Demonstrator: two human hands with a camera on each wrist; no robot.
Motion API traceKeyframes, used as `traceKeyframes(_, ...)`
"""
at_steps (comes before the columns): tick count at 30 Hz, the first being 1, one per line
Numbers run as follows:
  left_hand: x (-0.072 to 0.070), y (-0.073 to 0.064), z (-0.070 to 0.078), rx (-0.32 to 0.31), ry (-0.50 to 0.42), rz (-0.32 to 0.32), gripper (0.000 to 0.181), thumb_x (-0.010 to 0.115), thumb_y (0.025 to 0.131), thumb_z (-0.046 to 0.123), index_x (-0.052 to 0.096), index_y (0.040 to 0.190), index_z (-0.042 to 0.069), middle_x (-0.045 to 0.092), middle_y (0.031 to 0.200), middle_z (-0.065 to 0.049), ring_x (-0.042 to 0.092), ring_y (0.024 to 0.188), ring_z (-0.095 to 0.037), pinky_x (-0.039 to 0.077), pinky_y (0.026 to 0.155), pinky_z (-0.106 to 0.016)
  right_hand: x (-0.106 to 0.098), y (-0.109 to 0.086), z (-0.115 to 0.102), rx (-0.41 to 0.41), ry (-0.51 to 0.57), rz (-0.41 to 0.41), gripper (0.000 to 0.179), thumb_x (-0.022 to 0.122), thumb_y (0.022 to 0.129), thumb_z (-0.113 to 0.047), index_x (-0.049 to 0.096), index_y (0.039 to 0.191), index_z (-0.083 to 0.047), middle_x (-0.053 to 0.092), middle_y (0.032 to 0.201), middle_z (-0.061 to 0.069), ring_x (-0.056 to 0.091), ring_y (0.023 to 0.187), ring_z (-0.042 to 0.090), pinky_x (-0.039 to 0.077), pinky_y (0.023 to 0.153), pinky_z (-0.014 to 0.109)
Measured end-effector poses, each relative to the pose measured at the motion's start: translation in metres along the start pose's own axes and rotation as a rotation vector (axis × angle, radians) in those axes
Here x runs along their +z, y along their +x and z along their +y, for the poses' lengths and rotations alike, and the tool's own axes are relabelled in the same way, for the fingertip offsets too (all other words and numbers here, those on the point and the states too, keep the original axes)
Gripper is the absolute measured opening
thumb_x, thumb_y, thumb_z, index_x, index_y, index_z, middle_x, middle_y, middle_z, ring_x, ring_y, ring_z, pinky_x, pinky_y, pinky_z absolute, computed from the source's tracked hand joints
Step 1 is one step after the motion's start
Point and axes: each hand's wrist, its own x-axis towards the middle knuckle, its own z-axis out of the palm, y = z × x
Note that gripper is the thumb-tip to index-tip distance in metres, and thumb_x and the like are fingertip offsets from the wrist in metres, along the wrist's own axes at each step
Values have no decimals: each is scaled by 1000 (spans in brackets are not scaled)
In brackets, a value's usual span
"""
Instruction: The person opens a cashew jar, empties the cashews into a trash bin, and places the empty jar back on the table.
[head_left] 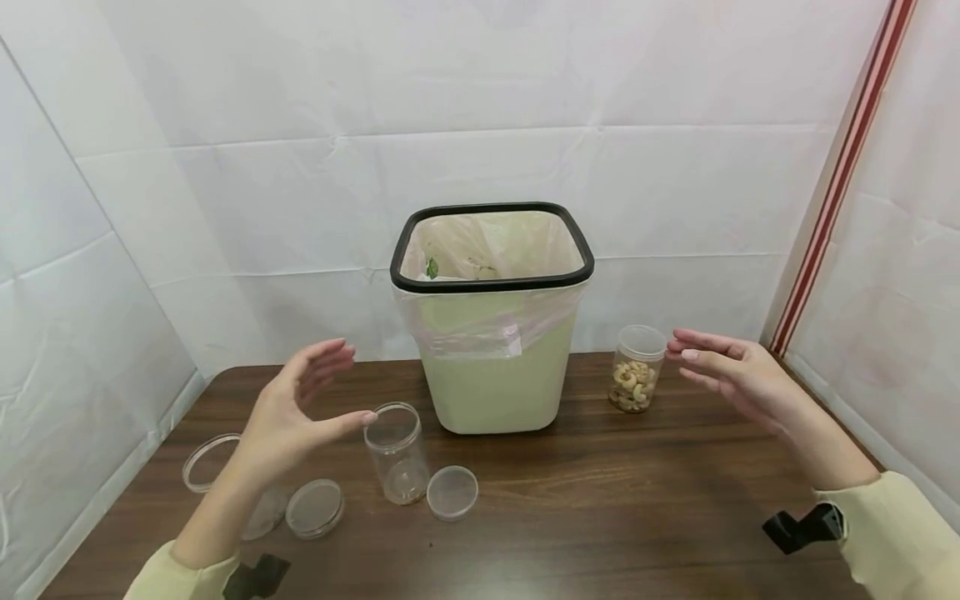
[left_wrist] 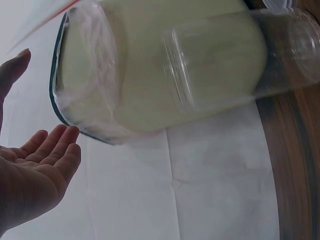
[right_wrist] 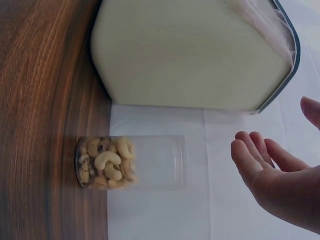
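My left hand [head_left: 288,417] is raised over the left side of the table with fingers spread from the thumb, holding nothing. Just beyond its thumb stands an empty clear plastic jar [head_left: 401,467] without a lid. In the left wrist view, that jar [left_wrist: 220,60] is apart from the hand [left_wrist: 37,170]. On the other side, my right hand [head_left: 742,379] hovers beside a clear jar of cashews and other nuts [head_left: 633,383]. The right wrist view shows a gap between the fingers of that hand [right_wrist: 275,175] and the nut jar [right_wrist: 112,162], which stands upright.
A pale green trash bin [head_left: 495,367] with a black rim and a plastic liner stands at the back middle, some green scraps inside. Clear round lids [head_left: 452,492] [head_left: 315,508] lie at the front left. Another open clear jar [head_left: 210,462] stands partly behind my left forearm.
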Motion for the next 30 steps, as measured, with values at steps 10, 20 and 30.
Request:
traceKeyframes(10, 33, 16, 13, -15, -110, -62, 73, 80, 67, 9, 44, 129, 4, 55, 124, -10, 50, 116, -23, 38, 98, -28, -12, 0, -3, -11, 83, 32, 30, 45, 92, 3, 66, 108, -12, 66, 106, 2, 60, 101, 12, 47, 87, 25)
traceKeyframes(20, 71, 35, 22, 18, -239, -118, 69, 80, 66, 4, 47, 126, 1, 57, 120, -15, 52, 113, -22, 39, 98, -31, -20, 4, 0, -23, 152, 21, 32, 41, 94, 4, 66, 108, -9, 66, 107, 4, 60, 102, 13, 48, 85, 25)
traceKeyframes(30, 112, 46, 30, -7, -339, -234, 64, 77, 70, 7, 48, 126, 3, 56, 121, -15, 53, 112, -23, 38, 99, -34, -33, 7, 4, 17, 152, 107, 26, 48, 92, 1, 66, 105, -12, 66, 105, 0, 60, 100, 11, 49, 83, 24)
